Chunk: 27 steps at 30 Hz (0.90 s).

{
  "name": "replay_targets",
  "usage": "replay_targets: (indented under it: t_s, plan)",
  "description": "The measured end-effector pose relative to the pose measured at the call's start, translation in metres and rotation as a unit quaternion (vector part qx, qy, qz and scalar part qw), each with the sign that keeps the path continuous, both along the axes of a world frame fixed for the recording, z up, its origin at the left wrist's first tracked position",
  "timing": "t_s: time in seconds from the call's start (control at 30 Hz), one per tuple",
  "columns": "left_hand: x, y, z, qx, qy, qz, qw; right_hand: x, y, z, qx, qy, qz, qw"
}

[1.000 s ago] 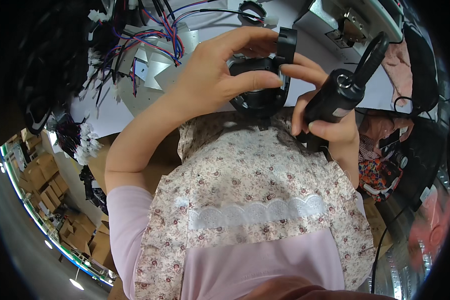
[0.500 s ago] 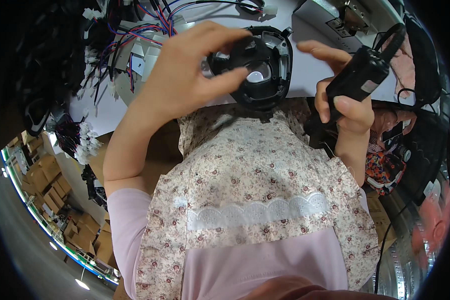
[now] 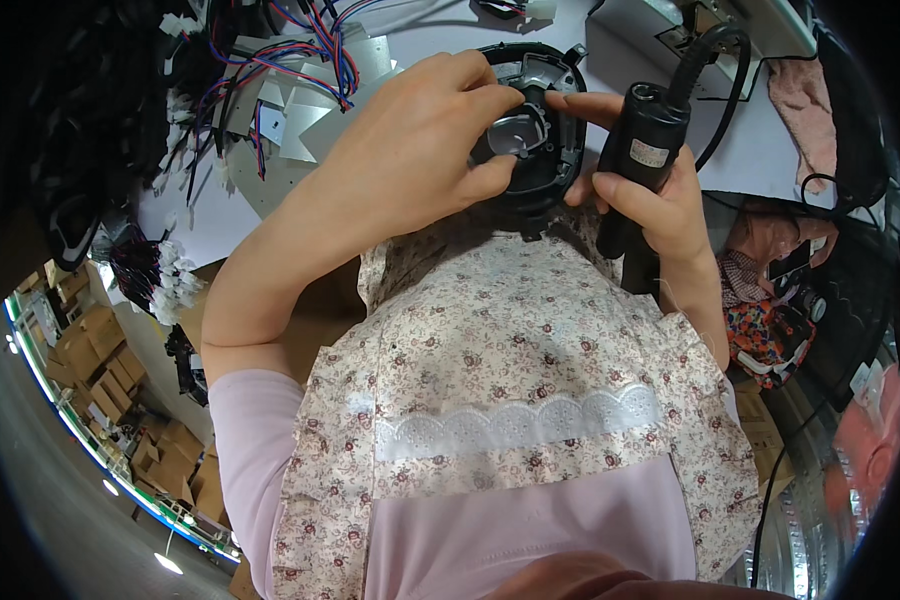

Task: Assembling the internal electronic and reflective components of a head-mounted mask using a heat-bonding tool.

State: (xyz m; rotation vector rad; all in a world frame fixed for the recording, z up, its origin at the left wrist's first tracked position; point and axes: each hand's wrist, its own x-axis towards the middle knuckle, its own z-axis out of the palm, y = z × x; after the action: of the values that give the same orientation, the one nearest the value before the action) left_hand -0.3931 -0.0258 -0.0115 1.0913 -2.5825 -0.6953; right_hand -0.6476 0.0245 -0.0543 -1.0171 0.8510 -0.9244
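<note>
A round black plastic housing (image 3: pixel 535 198) rests at the near edge of the table, just above my lap. My left hand (image 3: pixel 410 140) reaches over its left side, with fingers and thumb closed around a smaller black plastic part (image 3: pixel 518 135) inside the ring. Upright in my right hand (image 3: pixel 665 205) is a black corded electric screwdriver (image 3: pixel 647 140), its cable looping from the top. The right index finger stretches to the inner part, touching or nearly touching it. The left hand covers the housing's left side.
Red, blue and black wires (image 3: pixel 310 60) lie over grey metal plates (image 3: pixel 375 60) at the back left. White connectors (image 3: pixel 170 285) hang off the left table edge. A metal box (image 3: pixel 660 30) stands back right, near a pink cloth (image 3: pixel 802 120). Cardboard boxes (image 3: pixel 100 350) fill the lower left.
My left hand has lowered the small black part into the housing. My right hand has moved left with the screwdriver, now more upright, and its index finger has come to the housing.
</note>
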Motion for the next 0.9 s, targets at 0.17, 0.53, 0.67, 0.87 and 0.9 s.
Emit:
replay_targets:
  t_s: [0.17,0.53,0.67,0.87,0.9]
  plan:
    - [0.0,-0.002,-0.002,0.008,0.006,-0.005,1.0,0.003,0.001,-0.002,-0.008,0.0,-0.016,1.0]
    - [-0.002,0.004,-0.014,-0.024,0.031,-0.003,0.999,0.011,0.008,-0.003,-0.011,0.007,-0.055,0.998]
    - [-0.004,-0.001,-0.028,-0.077,0.059,0.007,0.995,0.018,0.004,-0.003,-0.018,0.076,-0.079,0.994]
    - [-0.002,-0.004,-0.032,-0.074,0.07,0.035,0.994,0.02,-0.014,0.006,0.032,0.066,-0.11,0.991]
    - [-0.001,-0.002,-0.033,-0.093,0.093,0.043,0.99,0.018,-0.014,0.005,0.025,0.057,-0.105,0.993]
